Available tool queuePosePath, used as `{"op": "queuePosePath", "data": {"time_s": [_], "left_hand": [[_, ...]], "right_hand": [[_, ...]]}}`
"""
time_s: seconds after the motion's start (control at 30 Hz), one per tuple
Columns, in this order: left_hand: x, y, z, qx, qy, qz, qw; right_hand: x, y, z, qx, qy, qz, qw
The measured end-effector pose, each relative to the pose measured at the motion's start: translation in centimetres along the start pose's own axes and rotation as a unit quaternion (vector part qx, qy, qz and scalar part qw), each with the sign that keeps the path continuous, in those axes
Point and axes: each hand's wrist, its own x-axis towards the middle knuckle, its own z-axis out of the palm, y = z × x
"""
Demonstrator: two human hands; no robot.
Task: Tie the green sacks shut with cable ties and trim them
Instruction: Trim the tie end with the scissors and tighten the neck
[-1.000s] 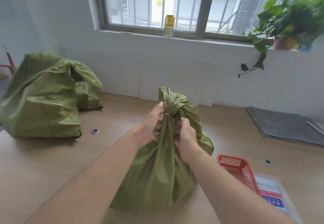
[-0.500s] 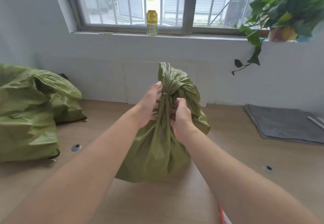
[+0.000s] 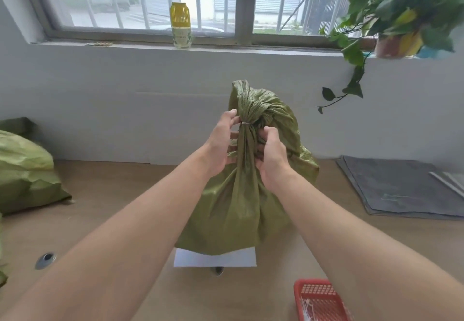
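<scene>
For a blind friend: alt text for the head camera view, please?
A person's left hand and right hand grip a green sack at its thin tie, on a wooden table. A second sack lies left; a red basket sits lower right.

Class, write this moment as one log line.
green sack: upright | cable tie: around neck | left hand: holds neck | right hand: grips neck | trimmed: cannot tell

- sack stands mid-worktop, near the wall behind; little room back there
- left hand and right hand grip its neck, blocking both sides
- second sack fills the left edge; bare worktop between the two sacks
- basket sits front right, mat far right; open strip between them
- plant overhangs the right rear
</scene>
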Motion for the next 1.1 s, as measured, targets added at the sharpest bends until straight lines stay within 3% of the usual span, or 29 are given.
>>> {"op": "queuePosePath", "data": {"time_s": [0.37,0.6,0.9,1.1], "left_hand": [[13.7,-3.6,2.1,0.009,-0.055,-0.008,0.998],[18.1,-7.5,1.0,0.048,-0.031,-0.023,0.998],[14.5,-7.4,-0.3,0.056,-0.013,-0.041,0.997],[8.0,-4.9,-0.3,0.067,0.005,-0.024,0.997]], "right_hand": [[11.9,3.2,-2.1,0.012,0.044,-0.029,0.999],[14.7,6.3,-3.1,-0.002,0.049,-0.033,0.998],[11.2,5.5,-2.0,-0.076,0.127,-0.037,0.988],[5.4,2.4,-0.5,-0.039,0.067,-0.028,0.997]]}}
